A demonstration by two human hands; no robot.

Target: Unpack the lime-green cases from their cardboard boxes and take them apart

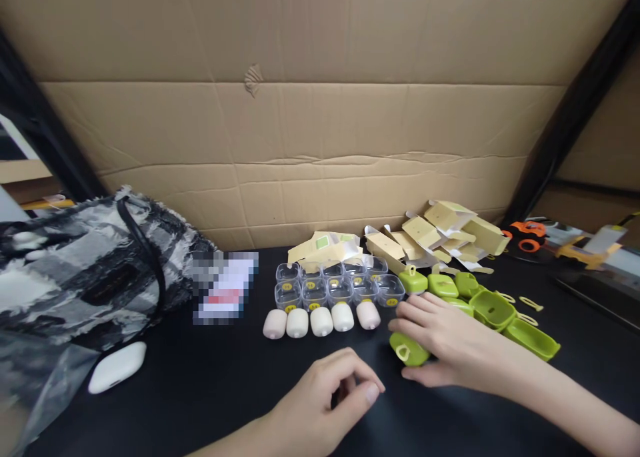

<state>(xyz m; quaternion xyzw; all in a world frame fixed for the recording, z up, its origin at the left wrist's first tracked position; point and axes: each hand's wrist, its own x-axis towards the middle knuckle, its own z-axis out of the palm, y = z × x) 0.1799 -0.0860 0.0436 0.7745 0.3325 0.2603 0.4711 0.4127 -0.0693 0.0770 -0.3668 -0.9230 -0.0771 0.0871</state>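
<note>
Patterned bag, white case, cardboard backdrop

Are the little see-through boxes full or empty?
Empty. Through the clear plastic boxes you see only the black table and a small yellow sticker on each; nothing lies inside. The pale capsules sit outside, in front.

We count five pale pink oval cases in one row, about nine clear plastic tubs behind them, roughly seven green cases and lids, one white case, and two hands, left and right.
</note>
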